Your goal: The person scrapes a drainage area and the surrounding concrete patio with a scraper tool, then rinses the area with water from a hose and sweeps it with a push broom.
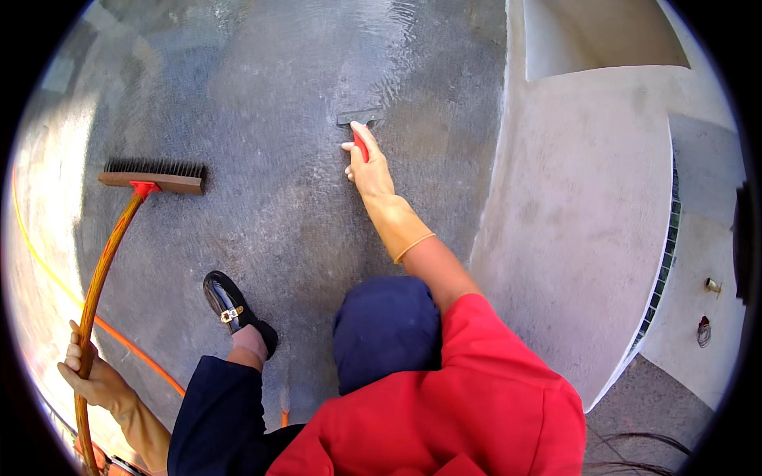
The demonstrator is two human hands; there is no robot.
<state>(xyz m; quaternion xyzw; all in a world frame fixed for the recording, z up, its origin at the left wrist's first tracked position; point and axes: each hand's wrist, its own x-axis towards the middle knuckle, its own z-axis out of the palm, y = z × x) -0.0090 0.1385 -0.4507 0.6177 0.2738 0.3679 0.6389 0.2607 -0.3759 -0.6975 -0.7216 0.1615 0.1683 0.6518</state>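
My right hand [368, 160], in a tan rubber glove, grips the red handle of a scraper [359, 117]. The scraper's wide dark blade lies against the wet grey floor. At the lower left my left hand [89, 372], gloved alike, is closed round the wooden handle of a push broom [152, 181]. The broom's brown block has dark bristles and a red socket; it is tilted, bristles pointing away from me. My navy-covered knee [387, 333] is bent below my right arm.
An orange hose [137, 351] runs along the left, behind the broom handle. My black buckled shoe [229, 306] stands on the floor. A pale raised ledge [583, 220] edged with dark tiles fills the right side. Past it are a metal pipe stub [712, 285] and a coiled wire [703, 332].
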